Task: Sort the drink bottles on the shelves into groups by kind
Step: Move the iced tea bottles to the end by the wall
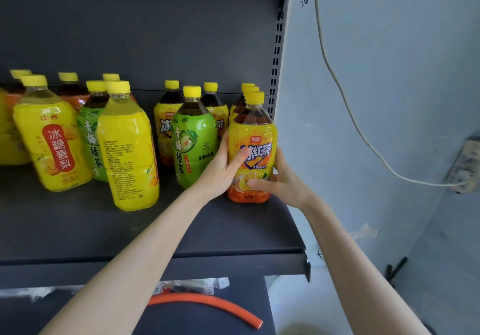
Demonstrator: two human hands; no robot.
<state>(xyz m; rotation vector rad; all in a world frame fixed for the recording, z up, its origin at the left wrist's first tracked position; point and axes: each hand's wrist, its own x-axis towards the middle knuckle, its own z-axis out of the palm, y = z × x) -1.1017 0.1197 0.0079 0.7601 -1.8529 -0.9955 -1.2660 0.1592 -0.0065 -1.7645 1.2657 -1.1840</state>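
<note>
Head view, single frame. An iced black tea bottle [253, 150] with a yellow-orange label and yellow cap is seen upright at the right end of the dark shelf [155, 231], its base at the shelf surface.

It is grasped by both hands. The left hand [223, 168] is wrapped round its 9 o'clock side, with the thumb laid across the front label. The right hand [280, 179] is wrapped round its 3 o'clock side, with the thumb pressed on the lower label.

At 12 o'clock of the held bottle, two more yellow caps [248, 86] are lined up directly behind it.

At 9 o'clock, just beside the left hand, a green tea bottle [193, 140] is noted. Two further black tea bottles [166, 124] are partly hidden behind it.

Further out at 9 o'clock, a yellow bottle [128, 147] is turned with its back label forward. A second green tea bottle [89, 132] and a pear drink bottle [52, 137] are grouped near it.

At 6 o'clock, below the shelf, a curved orange hose [207, 306] is recorded.

At 3 o'clock, a white cable [350, 116] is hung along the pale wall down to a power strip [465, 166].
</note>
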